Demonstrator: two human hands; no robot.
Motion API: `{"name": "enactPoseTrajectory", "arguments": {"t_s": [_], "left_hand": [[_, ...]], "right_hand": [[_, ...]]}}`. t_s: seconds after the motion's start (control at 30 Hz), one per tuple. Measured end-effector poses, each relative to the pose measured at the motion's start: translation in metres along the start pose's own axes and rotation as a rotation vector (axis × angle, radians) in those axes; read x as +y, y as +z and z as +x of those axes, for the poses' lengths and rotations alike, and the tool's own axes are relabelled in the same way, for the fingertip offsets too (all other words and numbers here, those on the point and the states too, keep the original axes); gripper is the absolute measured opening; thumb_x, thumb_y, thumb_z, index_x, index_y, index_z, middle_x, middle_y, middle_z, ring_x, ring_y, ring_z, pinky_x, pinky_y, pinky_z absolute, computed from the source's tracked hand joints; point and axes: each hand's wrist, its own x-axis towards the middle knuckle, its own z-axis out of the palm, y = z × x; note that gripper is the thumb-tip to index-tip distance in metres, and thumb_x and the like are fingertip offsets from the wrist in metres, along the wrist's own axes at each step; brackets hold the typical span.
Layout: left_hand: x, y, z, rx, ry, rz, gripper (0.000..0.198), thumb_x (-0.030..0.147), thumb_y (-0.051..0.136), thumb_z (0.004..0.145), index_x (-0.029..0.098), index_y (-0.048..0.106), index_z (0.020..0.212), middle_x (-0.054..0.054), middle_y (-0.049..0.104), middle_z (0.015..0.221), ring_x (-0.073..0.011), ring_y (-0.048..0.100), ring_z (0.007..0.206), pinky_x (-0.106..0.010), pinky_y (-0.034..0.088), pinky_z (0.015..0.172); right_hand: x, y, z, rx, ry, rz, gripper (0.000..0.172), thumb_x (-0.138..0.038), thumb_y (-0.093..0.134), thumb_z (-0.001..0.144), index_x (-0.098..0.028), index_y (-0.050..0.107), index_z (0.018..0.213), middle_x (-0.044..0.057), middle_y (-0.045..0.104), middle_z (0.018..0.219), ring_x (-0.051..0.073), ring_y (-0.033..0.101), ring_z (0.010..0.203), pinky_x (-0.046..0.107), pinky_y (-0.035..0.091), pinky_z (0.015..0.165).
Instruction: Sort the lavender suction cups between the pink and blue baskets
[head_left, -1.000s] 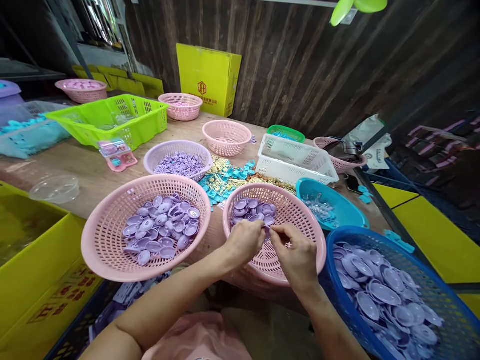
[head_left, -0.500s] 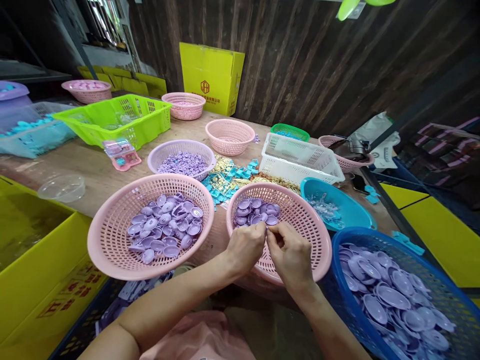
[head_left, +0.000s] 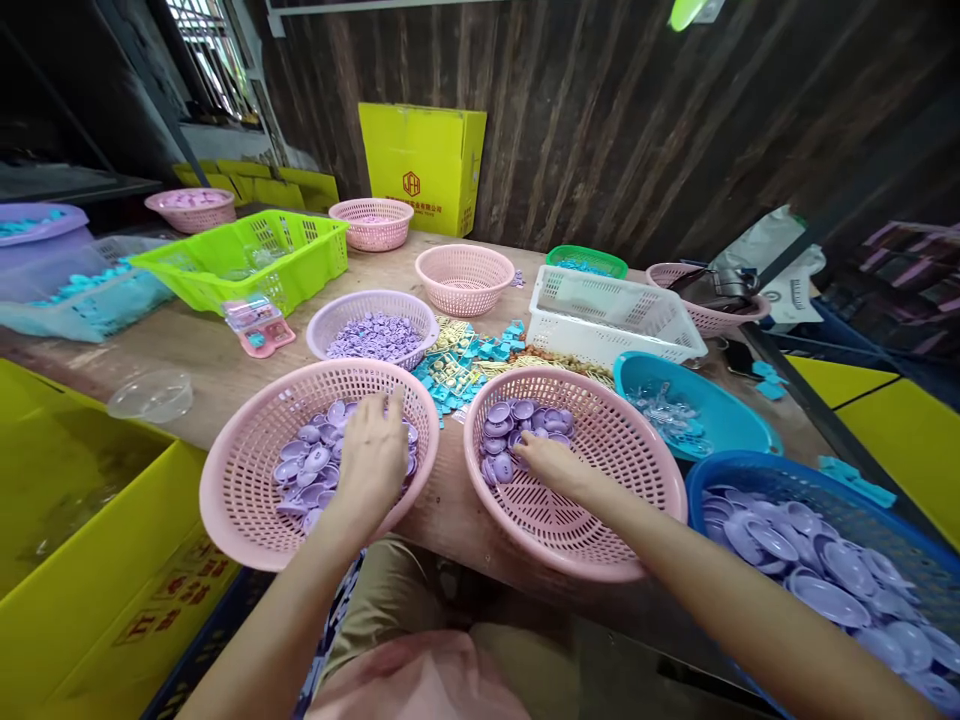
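My left hand (head_left: 377, 450) hangs over the left pink basket (head_left: 236, 470), palm down, its bent fingers slightly apart and the tips partly hidden. Beneath it lie many small purple oval plastic shells (head_left: 309, 455). Inside the right pink basket (head_left: 600, 535), my right hand (head_left: 546, 462) has its fingertips drawn together on a purple shell at the edge of a smaller heap (head_left: 500, 425). Exactly how much of that shell is gripped is hard to see.
A blue basket (head_left: 930, 570) with larger purple shells stands at the right, beside a turquoise basin (head_left: 757, 430). Behind are a lilac basket (head_left: 319, 325) of tiny purple parts and a white crate (head_left: 622, 335). An open yellow carton (head_left: 67, 590) is at the left.
My hands were together over the right basket, fingers pinched; now they are apart. The left has moved across to the left basket, the right has gone down to the shells. The view has shifted slightly.
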Motion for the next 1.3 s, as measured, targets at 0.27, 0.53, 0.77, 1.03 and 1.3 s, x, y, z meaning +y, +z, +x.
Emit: {"name": "enactPoseTrajectory", "arguments": {"t_s": [0.27, 0.53, 0.77, 1.03, 1.3], "left_hand": [[0.072, 0.031, 0.007, -0.306, 0.156, -0.811, 0.043, 0.016, 0.047, 0.082, 0.012, 0.044, 0.124, -0.009, 0.061, 0.098, -0.0174, 0.057, 0.087, -0.032, 0.046, 0.082], [0.104, 0.057, 0.021, -0.543, 0.054, -1.227, 0.035, 0.005, 0.044, 0.074, 0.013, 0.058, 0.105, 0.004, 0.055, 0.059, -0.0068, 0.050, 0.045, -0.017, 0.040, 0.046], [0.094, 0.051, 0.019, -0.617, -0.292, -1.640, 0.015, 0.003, 0.037, 0.076, 0.016, 0.042, 0.082, 0.007, 0.050, 0.061, -0.0054, 0.057, 0.049, -0.019, 0.049, 0.056], [0.098, 0.043, 0.011, -0.719, -0.392, -1.780, 0.025, 0.007, 0.037, 0.074, 0.018, 0.041, 0.096, 0.008, 0.049, 0.054, -0.0077, 0.055, 0.047, -0.019, 0.044, 0.057], [0.094, 0.049, 0.007, -0.442, -0.238, -1.642, 0.011, 0.016, 0.053, 0.069, 0.013, 0.053, 0.080, 0.005, 0.048, 0.065, -0.0052, 0.044, 0.056, -0.015, 0.034, 0.052]], "right_hand": [[0.016, -0.031, -0.021, 0.263, 0.047, 0.457, 0.014, -0.016, 0.052, 0.077, -0.016, 0.062, 0.069, -0.001, 0.058, 0.061, 0.011, 0.053, 0.059, 0.022, 0.035, 0.056], [0.021, -0.050, -0.033, 0.341, 0.003, 0.690, 0.023, -0.019, 0.043, 0.080, -0.015, 0.065, 0.084, 0.000, 0.062, 0.067, 0.011, 0.054, 0.057, 0.022, 0.040, 0.054], [0.047, 0.008, -0.013, -0.062, 0.226, 0.146, 0.021, -0.009, 0.050, 0.073, -0.013, 0.064, 0.088, 0.011, 0.066, 0.086, 0.021, 0.060, 0.081, 0.027, 0.040, 0.066], [0.043, 0.032, -0.002, -0.080, 0.174, 0.087, 0.028, -0.008, 0.042, 0.081, -0.009, 0.056, 0.105, 0.017, 0.062, 0.104, 0.024, 0.058, 0.095, 0.030, 0.039, 0.076], [0.035, 0.030, -0.017, -0.143, 0.077, 0.126, 0.023, -0.005, 0.046, 0.074, -0.014, 0.061, 0.088, 0.009, 0.065, 0.083, 0.019, 0.059, 0.079, 0.025, 0.038, 0.065]]}}
